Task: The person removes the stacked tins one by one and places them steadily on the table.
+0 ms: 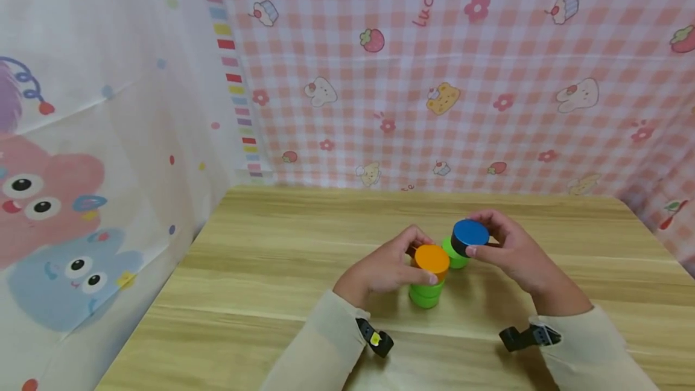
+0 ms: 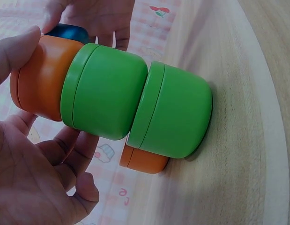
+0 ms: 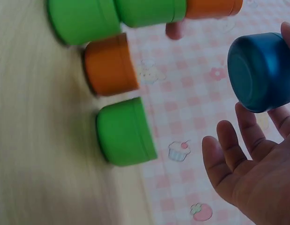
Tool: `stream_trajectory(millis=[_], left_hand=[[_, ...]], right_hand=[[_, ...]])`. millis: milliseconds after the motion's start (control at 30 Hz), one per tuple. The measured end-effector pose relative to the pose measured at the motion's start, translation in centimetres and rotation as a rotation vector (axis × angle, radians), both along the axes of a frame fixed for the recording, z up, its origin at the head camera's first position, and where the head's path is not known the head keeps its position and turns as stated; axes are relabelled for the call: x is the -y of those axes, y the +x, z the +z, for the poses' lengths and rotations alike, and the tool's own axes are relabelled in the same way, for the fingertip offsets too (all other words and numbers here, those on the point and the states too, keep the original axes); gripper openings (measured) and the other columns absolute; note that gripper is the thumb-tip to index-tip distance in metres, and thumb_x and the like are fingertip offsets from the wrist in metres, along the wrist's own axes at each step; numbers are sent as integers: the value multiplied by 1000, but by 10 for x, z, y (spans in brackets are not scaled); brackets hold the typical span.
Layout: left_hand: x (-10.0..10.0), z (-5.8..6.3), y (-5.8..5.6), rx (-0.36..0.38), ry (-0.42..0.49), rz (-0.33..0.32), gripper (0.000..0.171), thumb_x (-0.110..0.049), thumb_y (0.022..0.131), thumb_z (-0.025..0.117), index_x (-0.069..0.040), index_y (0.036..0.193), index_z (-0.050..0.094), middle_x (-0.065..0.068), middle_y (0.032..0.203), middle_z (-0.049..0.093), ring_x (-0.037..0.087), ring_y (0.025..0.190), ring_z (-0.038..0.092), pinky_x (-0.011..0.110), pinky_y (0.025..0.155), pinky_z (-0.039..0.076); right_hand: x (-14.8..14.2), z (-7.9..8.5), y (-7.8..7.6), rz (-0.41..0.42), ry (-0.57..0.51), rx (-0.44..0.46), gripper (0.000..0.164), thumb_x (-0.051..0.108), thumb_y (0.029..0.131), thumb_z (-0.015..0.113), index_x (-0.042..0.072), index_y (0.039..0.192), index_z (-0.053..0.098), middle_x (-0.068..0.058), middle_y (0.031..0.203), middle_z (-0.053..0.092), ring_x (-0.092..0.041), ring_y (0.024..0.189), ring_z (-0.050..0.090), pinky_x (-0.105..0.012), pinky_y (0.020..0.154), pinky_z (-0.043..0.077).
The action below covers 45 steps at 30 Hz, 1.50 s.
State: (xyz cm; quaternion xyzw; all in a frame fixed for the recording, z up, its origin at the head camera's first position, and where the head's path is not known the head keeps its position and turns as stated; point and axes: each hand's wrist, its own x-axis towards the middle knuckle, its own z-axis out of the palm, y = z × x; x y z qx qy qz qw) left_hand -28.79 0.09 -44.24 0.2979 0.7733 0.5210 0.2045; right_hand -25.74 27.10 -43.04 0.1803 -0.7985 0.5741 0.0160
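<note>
My left hand [image 1: 384,268] holds an orange lidded jar [image 1: 432,260] between thumb and fingers, on top of two stacked green jars [image 1: 425,295]. The left wrist view shows that column sideways: orange jar [image 2: 44,77], upper green jar [image 2: 105,91], lower green jar [image 2: 175,112] on the table. In my right hand [image 1: 513,253] a dark blue jar [image 1: 470,235] with a shiny lid is gripped, raised above the table. Its rounded base faces the right wrist camera. Behind the column stand another orange jar [image 3: 112,64] and a third green jar [image 3: 125,132].
The jars stand on a wood-grain table [image 1: 260,270]. A pink checked cloth [image 1: 412,77] hangs along its back edge, and a white cartoon-print cloth [image 1: 136,137] hangs at the left. Each sleeve cuff carries a black strap mount [image 1: 374,336].
</note>
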Motion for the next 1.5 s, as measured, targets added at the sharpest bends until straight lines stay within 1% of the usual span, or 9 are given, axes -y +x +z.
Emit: stream_trajectory(millis=[167,367,567,767,1033,1233,1367,1500], left_hand=[[-1,0,1,18,2,1,45,-21,92,83,-26,126,54,-8,122,59,10,115,54,48,116,37],[1,0,0,-1,-6,2,46,-21,92,83,-25,126,53,-8,121,59,10,113,54,51,116,36],[0,1,1,-4,-18,8,46,-21,92,83,-26,127,53,-8,121,59,10,114,54,48,114,37],[0,1,0,-3,-23,14,47,-21,92,83,-26,127,54,-8,122,59,10,114,54,50,115,37],[0,0,0,-8,-33,14,47,-22,92,83,-26,128,53,-8,122,59,10,114,54,47,113,38],[0,2,0,2,-37,17,46,-23,92,83,-26,127,53,-8,122,59,10,114,54,48,113,39],[0,2,1,6,-33,14,46,-22,92,83,-26,127,53,-8,123,58,10,114,54,48,114,38],[0,2,1,-1,-33,13,46,-22,92,83,-26,127,53,-8,122,58,10,114,54,47,113,39]], right_hand=[[-6,-7,-4,-2,-17,14,42,3,99,70,-3,135,50,3,123,61,-14,108,61,-24,88,57],[-11,-13,-9,-9,-21,23,41,2,99,69,-1,135,50,6,123,61,-12,109,61,-22,89,56],[-19,-20,-12,-11,-40,59,38,3,100,68,3,134,51,6,125,59,-12,110,60,-22,90,56],[-27,-29,-17,-34,-27,52,37,3,101,68,2,134,52,10,123,60,-10,111,58,-20,91,52],[-37,-32,-18,-53,-8,61,37,6,101,68,4,134,53,14,122,62,-8,111,59,-18,92,49],[-45,-36,-22,-58,-4,64,34,6,102,67,8,134,55,15,121,62,-5,109,59,-17,91,49],[-51,-39,-23,-56,-16,65,34,5,102,66,10,134,56,16,121,62,-5,109,60,-17,90,49],[-55,-42,-23,-39,-57,66,33,2,102,65,15,132,58,16,120,64,-5,107,61,-17,88,51]])
